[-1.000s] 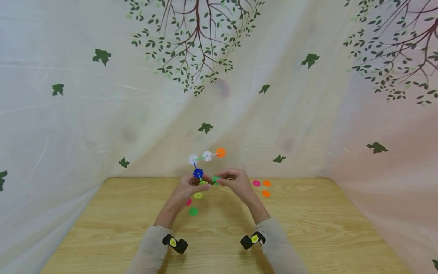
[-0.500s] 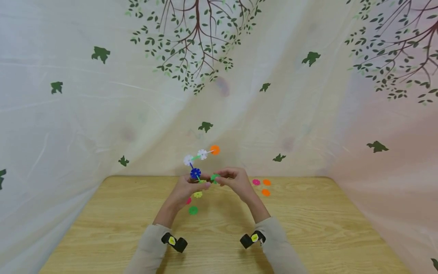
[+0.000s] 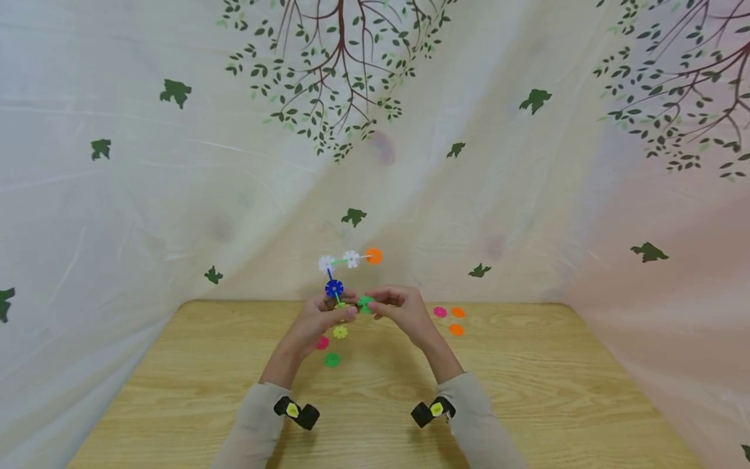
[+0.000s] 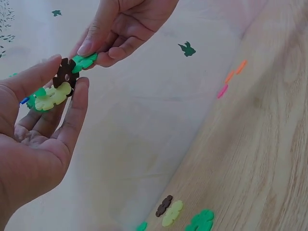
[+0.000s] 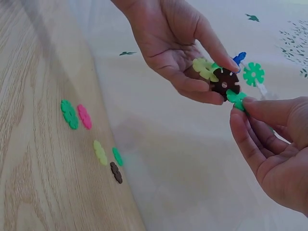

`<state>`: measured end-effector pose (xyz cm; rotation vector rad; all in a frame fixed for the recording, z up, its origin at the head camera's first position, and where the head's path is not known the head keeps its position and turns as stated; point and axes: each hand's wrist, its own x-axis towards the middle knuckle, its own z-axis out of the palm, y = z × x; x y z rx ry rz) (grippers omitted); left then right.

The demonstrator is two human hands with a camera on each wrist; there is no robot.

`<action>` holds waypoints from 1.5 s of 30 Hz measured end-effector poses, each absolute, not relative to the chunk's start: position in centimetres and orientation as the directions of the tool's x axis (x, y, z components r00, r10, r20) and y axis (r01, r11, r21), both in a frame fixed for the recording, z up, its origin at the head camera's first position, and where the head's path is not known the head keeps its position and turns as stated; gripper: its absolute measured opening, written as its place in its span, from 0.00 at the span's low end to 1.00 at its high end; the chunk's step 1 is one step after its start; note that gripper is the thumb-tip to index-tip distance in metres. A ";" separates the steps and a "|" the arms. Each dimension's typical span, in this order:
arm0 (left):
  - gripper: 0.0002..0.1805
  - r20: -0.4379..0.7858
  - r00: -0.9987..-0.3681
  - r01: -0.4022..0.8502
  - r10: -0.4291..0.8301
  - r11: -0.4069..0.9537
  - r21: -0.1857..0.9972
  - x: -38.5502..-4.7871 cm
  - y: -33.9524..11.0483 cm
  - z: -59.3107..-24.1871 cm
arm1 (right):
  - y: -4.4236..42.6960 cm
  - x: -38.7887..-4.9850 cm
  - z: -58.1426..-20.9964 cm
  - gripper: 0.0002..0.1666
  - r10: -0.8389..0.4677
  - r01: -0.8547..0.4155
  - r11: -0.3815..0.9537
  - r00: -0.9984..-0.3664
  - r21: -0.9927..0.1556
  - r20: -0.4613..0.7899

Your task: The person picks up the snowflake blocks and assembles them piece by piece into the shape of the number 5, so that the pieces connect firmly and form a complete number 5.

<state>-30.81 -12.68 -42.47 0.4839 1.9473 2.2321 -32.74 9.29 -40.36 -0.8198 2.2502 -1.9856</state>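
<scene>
A chain of notched plastic snowflake discs rises above my left hand (image 3: 307, 326). From its top it runs through an orange disc (image 3: 374, 256), white discs (image 3: 351, 259) and a blue disc (image 3: 334, 288) down to a pale yellow disc (image 5: 205, 69). The left thumb and fingers pinch a brown disc (image 5: 224, 85) beside the yellow one. My right hand (image 3: 404, 312) pinches a green disc (image 5: 236, 98) between thumb and fingers. Its edge meets the brown disc's edge; how deeply they interlock cannot be seen.
On the wooden table (image 3: 504, 391), loose discs lie right of the hands: pink (image 3: 440, 312) and two orange (image 3: 456, 330). Below the left hand lie yellow (image 3: 340, 332), pink (image 3: 322, 342) and green (image 3: 331, 360) ones, with a brown disc (image 5: 116, 173) nearby. A printed curtain hangs behind.
The upper part of the chain tilted left, then came partly back and rose slightly. Both hands keep their holds, with the green disc moving slightly left toward the left hand.
</scene>
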 end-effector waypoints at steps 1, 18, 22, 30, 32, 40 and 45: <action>0.27 0.151 -0.937 0.103 0.314 -0.164 0.981 -30.8 -12.7 -42.5 | 9.3 -32.7 -40.4 0.13 -0.401 -0.364 0.041 -0.859 -0.931 0.318; 0.37 0.144 -0.942 0.084 0.304 -0.203 0.976 -30.7 -13.2 -42.2 | 9.1 -32.4 -39.9 0.14 -0.429 -0.355 0.035 -0.850 -0.934 0.307; 0.42 0.123 -0.956 0.066 0.266 -0.212 0.975 -30.6 -13.1 -42.0 | 8.9 -32.3 -39.9 0.14 -0.417 -0.357 0.024 -0.853 -0.934 0.315; 0.35 0.120 -0.965 0.063 0.235 -0.235 0.970 -30.6 -13.2 -41.8 | 9.0 -32.4 -40.0 0.18 -0.433 -0.349 0.021 -0.848 -0.937 0.306; 0.33 0.117 -0.968 0.064 0.222 -0.232 0.971 -30.6 -13.3 -41.8 | 9.2 -32.6 -40.1 0.20 -0.456 -0.367 0.029 -0.832 -0.930 0.315; 0.24 0.154 -0.973 0.109 0.173 -0.246 0.963 -30.7 -14.0 -41.5 | 8.6 -33.3 -41.4 0.19 -0.596 -0.321 0.235 -0.793 -0.918 0.125; 0.22 0.186 -0.966 0.135 0.177 -0.265 0.955 -30.9 -14.5 -41.2 | 7.3 -33.8 -42.8 0.16 -0.725 -0.407 0.349 -0.688 -0.844 0.032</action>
